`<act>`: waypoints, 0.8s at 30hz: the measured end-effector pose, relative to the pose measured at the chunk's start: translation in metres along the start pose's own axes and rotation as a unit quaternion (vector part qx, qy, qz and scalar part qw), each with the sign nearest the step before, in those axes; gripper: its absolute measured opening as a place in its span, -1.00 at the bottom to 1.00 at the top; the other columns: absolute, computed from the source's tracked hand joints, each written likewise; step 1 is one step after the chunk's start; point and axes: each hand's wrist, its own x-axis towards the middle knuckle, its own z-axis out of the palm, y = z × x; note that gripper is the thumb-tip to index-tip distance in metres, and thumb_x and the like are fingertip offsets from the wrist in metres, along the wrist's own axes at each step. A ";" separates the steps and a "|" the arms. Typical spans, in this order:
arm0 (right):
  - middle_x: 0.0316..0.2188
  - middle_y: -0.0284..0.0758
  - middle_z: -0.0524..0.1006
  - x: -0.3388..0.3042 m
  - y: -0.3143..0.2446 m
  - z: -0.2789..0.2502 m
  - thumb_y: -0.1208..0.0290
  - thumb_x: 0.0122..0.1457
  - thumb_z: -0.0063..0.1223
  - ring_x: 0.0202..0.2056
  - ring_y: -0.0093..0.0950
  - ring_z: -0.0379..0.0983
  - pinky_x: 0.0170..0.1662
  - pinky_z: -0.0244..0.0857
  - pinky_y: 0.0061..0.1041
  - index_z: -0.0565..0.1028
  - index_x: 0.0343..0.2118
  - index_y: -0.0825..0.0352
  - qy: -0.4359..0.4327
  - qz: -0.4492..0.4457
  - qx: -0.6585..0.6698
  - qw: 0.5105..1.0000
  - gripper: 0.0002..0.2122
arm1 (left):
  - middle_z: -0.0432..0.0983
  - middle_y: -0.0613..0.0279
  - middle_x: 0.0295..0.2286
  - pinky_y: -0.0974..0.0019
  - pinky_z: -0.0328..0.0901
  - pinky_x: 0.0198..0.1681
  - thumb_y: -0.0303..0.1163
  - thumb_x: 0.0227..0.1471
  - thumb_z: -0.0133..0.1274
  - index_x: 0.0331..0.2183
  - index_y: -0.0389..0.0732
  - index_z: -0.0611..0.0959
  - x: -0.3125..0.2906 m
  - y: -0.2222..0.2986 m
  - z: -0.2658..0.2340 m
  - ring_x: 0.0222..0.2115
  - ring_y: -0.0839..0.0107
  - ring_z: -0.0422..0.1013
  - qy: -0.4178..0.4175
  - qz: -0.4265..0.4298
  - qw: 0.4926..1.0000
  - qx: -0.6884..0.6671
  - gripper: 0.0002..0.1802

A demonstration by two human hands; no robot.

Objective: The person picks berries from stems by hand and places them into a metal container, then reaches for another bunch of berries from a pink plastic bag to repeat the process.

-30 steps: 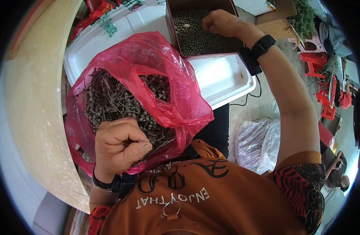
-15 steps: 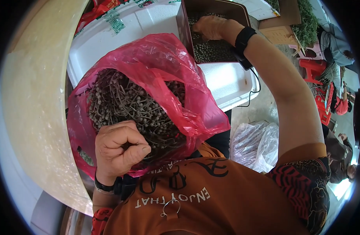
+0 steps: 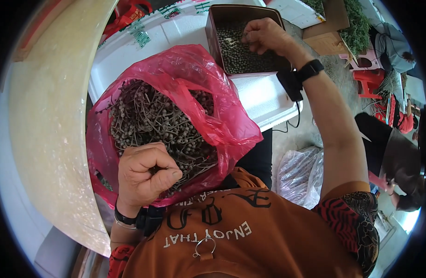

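My left hand (image 3: 147,173) is closed, thumb pressed to the bent index finger, at the near edge of a pink plastic bag (image 3: 234,109). What it pinches, if anything, is hidden. Inside the bag lies a heap of dry brown stems (image 3: 150,116) with small round heads. My right hand (image 3: 264,36) is over a dark rectangular tin (image 3: 252,74), its fingers curled with the tips close together. Anything between them is too small to make out. Small round dark green-brown grains (image 3: 241,60) cover the bottom of the tin, with a pale bit among them.
The tin stands on a white foam box lid (image 3: 264,99). A pale curved board (image 3: 50,125) runs along the left. Clear plastic wrapping (image 3: 300,173) lies on the floor at right. Beyond are a cardboard box (image 3: 326,41), green plants (image 3: 356,28), red stools (image 3: 368,81) and other people.
My right hand has lifted up from the grains in the tin, and its wrist has turned. The left hand keeps its closed pose. At right, a person in dark clothes has moved.
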 end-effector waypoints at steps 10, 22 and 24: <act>-0.28 -0.24 0.53 -0.038 0.029 0.027 0.40 0.16 -0.01 -0.27 -0.42 0.50 -0.23 0.44 -0.35 0.45 -0.36 0.29 0.000 -0.189 0.537 0.822 -0.91 | 0.38 0.27 -0.71 0.46 0.12 -0.62 -0.49 -0.23 0.19 -0.62 -0.30 0.54 -0.007 0.018 0.021 -0.70 0.50 0.28 -0.031 0.008 0.999 0.027 -0.86; -0.34 -0.25 0.53 -0.053 0.038 0.051 0.47 0.17 -0.06 -0.35 -0.39 0.50 -0.23 0.45 -0.32 0.40 -0.37 0.32 0.031 -0.249 0.700 0.669 -0.95 | 0.38 0.27 -0.71 0.46 0.11 -0.63 -0.50 -0.22 0.20 -0.62 -0.30 0.53 -0.024 0.033 0.035 -0.70 0.50 0.28 -0.044 0.013 0.997 0.069 -0.85; -0.35 -0.25 0.52 -0.054 0.040 0.048 0.48 0.17 -0.07 -0.36 -0.39 0.50 -0.23 0.45 -0.33 0.40 -0.37 0.32 0.041 -0.247 0.702 0.666 -0.95 | 0.38 0.27 -0.71 0.46 0.10 -0.63 -0.49 -0.22 0.20 -0.62 -0.30 0.53 -0.025 0.033 0.036 -0.70 0.50 0.28 -0.042 0.015 0.996 0.074 -0.85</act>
